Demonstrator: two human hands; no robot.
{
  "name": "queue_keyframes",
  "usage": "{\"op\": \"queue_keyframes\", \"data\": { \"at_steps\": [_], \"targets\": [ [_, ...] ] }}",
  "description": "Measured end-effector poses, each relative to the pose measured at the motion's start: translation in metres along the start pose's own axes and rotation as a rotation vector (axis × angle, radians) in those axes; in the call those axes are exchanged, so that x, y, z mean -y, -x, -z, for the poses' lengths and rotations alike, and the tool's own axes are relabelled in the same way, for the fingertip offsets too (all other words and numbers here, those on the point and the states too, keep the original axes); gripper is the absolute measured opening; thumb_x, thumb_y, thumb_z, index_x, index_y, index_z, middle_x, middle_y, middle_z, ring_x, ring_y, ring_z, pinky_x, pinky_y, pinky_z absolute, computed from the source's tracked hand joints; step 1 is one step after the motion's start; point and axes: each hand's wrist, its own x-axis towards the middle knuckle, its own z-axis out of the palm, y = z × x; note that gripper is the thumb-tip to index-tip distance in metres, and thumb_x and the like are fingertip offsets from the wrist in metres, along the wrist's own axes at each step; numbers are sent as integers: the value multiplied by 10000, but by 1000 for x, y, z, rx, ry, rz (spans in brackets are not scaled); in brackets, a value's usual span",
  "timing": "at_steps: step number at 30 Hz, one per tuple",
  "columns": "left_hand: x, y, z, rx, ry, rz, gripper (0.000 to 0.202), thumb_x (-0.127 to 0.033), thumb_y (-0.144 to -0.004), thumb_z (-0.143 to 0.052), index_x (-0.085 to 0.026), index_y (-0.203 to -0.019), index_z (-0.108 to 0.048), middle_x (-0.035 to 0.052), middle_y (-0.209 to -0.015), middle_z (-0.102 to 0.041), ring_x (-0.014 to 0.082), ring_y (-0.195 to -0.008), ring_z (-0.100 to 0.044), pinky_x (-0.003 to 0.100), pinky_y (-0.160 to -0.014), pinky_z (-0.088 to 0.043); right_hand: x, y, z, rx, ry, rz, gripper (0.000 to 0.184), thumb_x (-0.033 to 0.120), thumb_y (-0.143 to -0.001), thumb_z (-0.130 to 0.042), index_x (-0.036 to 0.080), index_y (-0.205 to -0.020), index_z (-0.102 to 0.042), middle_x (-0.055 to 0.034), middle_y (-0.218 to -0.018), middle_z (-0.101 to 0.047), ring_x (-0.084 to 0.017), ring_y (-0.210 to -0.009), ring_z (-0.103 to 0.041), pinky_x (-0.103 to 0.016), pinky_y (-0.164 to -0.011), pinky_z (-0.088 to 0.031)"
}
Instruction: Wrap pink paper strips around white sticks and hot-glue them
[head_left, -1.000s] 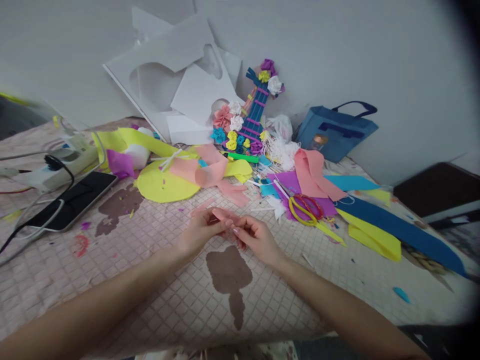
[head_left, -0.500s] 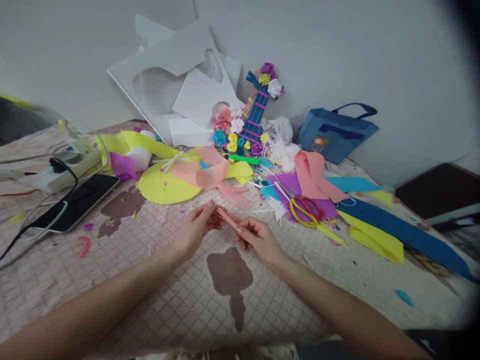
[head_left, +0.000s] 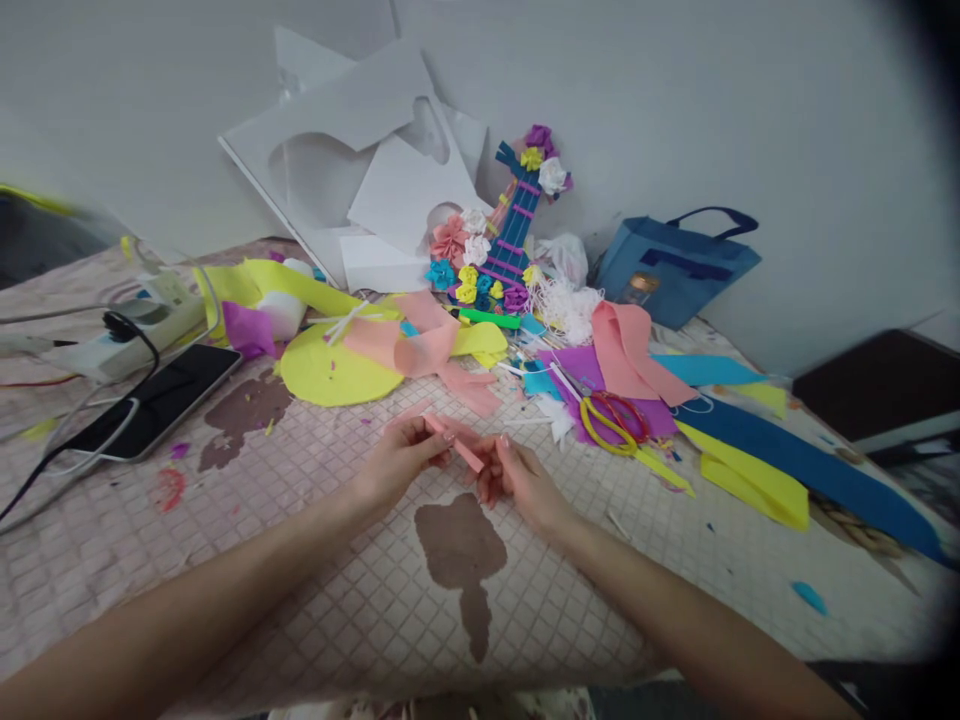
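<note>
Both of my hands meet over the tiled pink cloth [head_left: 315,560] at the middle of the view. My left hand [head_left: 397,462] pinches one end of a narrow pink paper strip [head_left: 457,445]. The strip runs down and right to my right hand [head_left: 521,478], whose fingers are curled around its other end. A brown patch on the cloth [head_left: 459,545] lies just below the hands.
Coloured paper scraps, yellow-handled scissors [head_left: 611,420], a blue guitar-shaped piece with paper flowers [head_left: 510,235] and white boards [head_left: 360,160] crowd the far side. A phone [head_left: 154,400], cables and a power strip [head_left: 127,335] lie left. A blue bag [head_left: 675,265] stands right.
The pink strip was held close between the fingertips, then stretched out between the hands. My right hand has turned and curled over its end.
</note>
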Motion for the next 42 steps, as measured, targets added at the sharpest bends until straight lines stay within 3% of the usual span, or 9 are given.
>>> {"op": "queue_keyframes", "data": {
  "at_steps": [5, 16, 28, 32, 35, 39, 42],
  "targets": [
    [-4, 5, -2, 40, -165, -65, 210, -313, -746, -698, -127, -714, -606, 15, -696, -615, 112, -641, -543, 239, -622, -432, 1, 2, -2, 18, 146, 29, 310, 466, -781, -646, 174, -786, -543, 31, -665, -587, -71, -478, -521, -199, -440, -415],
    [-5, 5, -3, 100, -157, -165, 204, -309, -771, -682, -128, -752, -590, 31, -746, -634, 144, -709, -596, 267, -672, -480, -1, 4, -3, -45, 226, 115, 263, 419, -812, -620, 179, -766, -523, 46, -603, -551, -76, -462, -503, -203, -434, -402],
    [-13, 11, -5, 6, -166, -368, 138, -260, -804, -653, -142, -755, -601, 17, -758, -582, 115, -724, -552, 233, -672, -454, 2, 3, -3, -18, 212, 168, 224, 380, -828, -620, 181, -769, -535, 30, -641, -589, -77, -488, -518, -207, -466, -422],
    [-15, 10, -4, 9, -150, -337, 126, -246, -775, -685, -144, -820, -625, 29, -827, -607, 126, -773, -575, 237, -703, -470, 3, 3, -2, -15, 188, 144, 241, 397, -815, -631, 180, -769, -538, 27, -644, -601, -79, -484, -529, -208, -463, -432],
    [-15, 10, -6, 86, -102, -253, 235, -235, -729, -729, -152, -913, -610, 34, -863, -625, 148, -782, -609, 268, -715, -492, 3, 3, -2, -12, 135, 121, 261, 417, -801, -644, 182, -778, -533, 28, -649, -608, -77, -471, -531, -208, -453, -432],
    [-11, 10, -7, 112, -125, -173, 161, -257, -769, -690, -127, -757, -594, 27, -743, -626, 132, -703, -590, 252, -676, -471, 1, 4, -3, -4, 148, 106, 273, 429, -796, -650, 177, -782, -546, 22, -654, -611, -78, -475, -534, -208, -454, -433],
    [-5, 8, -5, 87, -109, -142, 157, -263, -792, -663, -126, -751, -598, 24, -739, -632, 121, -698, -575, 244, -681, -454, 1, 4, -3, 14, 121, 103, 295, 463, -827, -602, 174, -792, -549, 23, -618, -594, -82, -468, -524, -215, -462, -434]
  ]
}}
